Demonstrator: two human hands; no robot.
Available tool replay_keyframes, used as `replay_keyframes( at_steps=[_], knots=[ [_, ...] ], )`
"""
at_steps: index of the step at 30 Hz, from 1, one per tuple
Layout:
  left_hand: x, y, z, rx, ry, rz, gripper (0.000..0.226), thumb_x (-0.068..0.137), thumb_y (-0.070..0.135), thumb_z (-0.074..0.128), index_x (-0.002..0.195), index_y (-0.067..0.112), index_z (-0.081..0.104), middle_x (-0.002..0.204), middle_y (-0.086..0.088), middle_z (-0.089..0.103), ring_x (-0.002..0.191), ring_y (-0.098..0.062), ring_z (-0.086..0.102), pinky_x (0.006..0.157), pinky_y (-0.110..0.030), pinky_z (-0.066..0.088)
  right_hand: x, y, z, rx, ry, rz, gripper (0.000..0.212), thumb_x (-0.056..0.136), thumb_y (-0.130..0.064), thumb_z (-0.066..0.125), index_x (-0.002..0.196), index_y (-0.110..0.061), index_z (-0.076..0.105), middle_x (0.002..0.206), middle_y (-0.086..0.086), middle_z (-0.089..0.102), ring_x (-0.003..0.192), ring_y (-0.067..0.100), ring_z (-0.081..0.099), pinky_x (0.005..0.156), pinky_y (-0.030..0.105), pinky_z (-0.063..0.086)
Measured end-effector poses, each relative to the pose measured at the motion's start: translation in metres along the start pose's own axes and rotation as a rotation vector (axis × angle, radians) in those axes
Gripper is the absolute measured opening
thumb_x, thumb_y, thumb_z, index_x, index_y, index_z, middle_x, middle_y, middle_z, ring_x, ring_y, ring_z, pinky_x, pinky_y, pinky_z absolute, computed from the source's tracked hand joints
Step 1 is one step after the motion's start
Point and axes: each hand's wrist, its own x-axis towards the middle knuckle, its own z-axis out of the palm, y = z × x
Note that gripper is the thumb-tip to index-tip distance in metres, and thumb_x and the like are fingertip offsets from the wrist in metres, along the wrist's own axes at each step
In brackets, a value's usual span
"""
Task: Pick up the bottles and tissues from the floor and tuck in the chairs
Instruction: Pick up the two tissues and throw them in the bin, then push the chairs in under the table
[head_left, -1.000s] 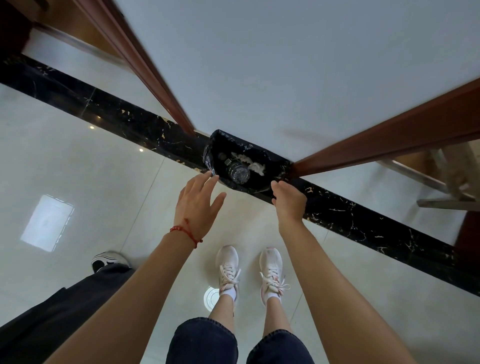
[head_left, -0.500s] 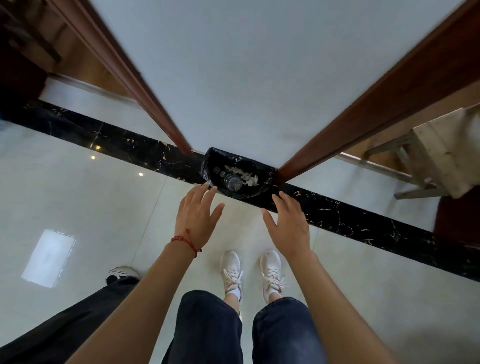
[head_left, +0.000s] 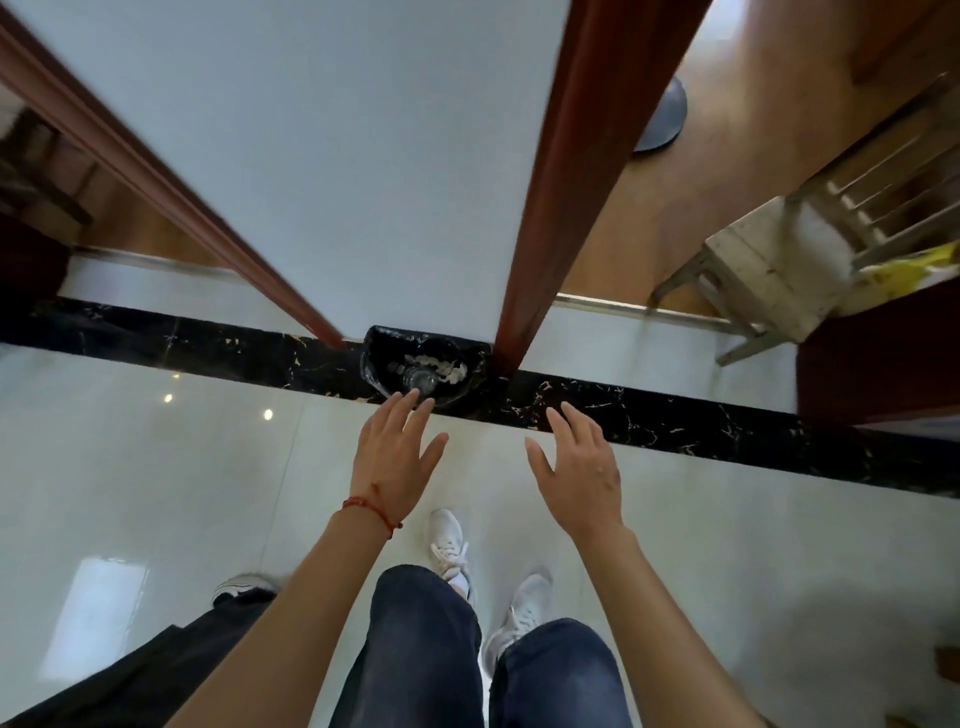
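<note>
Head view: left hand (head_left: 396, 460) and right hand (head_left: 581, 470) hover over the floor, fingers straight and spread, holding nothing. Just beyond the left fingertips (head_left: 413, 397) sits a black-lined bin (head_left: 375, 358); inside lie a bottle (head_left: 422, 381) and tissues (head_left: 448, 369). Chair (head_left: 769, 265) stands well right of the right fingers.

Both hands hover palm-down with fingers spread and straight, holding nothing. Just past the fingertips of the left hand (head_left: 397, 457) stands a black-lined bin (head_left: 375, 364) against a white wall, with a clear bottle (head_left: 422, 382) and white tissues (head_left: 447, 370) inside. The right hand (head_left: 582, 475) is level with the left, its fingertips over a black marble strip (head_left: 675, 421). Well beyond the right fingers, a pale chair (head_left: 769, 275) stands on wood flooring.
</note>
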Motion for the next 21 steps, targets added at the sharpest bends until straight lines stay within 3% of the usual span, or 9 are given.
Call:
replay_keyframes(
  at_steps=[6,11,16,21],
  knots=[
    [-0.025,0.069,-0.003,0.029,-0.022,0.107,0.057,0.086,0.042,0.033,0.119,0.003,0.056,0.123,-0.021,0.059,0.117,-0.040,0.052,0.096,-0.050,0.041,-0.042,0.041,-0.052,0.019,0.074,0.045,0.049,0.088,-0.039,0.046,0.119,-0.003,0.058,0.122,0.017,0.061,0.115,0.032,0.056,0.090,0.043,0.049],
    [-0.045,0.132,-0.012,0.014,-0.003,0.203,0.064,0.084,0.048,0.029,0.126,0.005,0.051,0.130,-0.018,0.054,0.125,-0.036,0.045,0.103,-0.047,0.033,-0.074,0.069,-0.101,0.037,0.118,0.042,0.057,0.088,-0.044,0.036,0.121,-0.002,0.056,0.120,0.016,0.062,0.115,0.031,0.057,0.094,0.042,0.048],
    [-0.053,0.185,-0.033,0.033,0.020,0.308,0.053,0.088,0.039,0.044,0.130,0.006,0.046,0.135,-0.017,0.049,0.130,-0.034,0.038,0.108,-0.045,0.028,-0.098,0.086,-0.148,0.035,0.193,0.059,0.057,0.087,-0.045,0.036,0.119,-0.004,0.058,0.119,0.015,0.063,0.114,0.029,0.057,0.091,0.042,0.049],
    [-0.056,0.228,-0.051,0.113,0.000,0.468,0.052,0.086,0.040,0.047,0.121,0.002,0.054,0.122,-0.019,0.059,0.116,-0.036,0.052,0.100,-0.045,0.039,-0.121,0.099,-0.190,0.011,0.267,0.097,0.052,0.089,-0.040,0.044,0.125,-0.004,0.053,0.123,0.015,0.060,0.117,0.030,0.054,0.093,0.043,0.047]
  ],
)
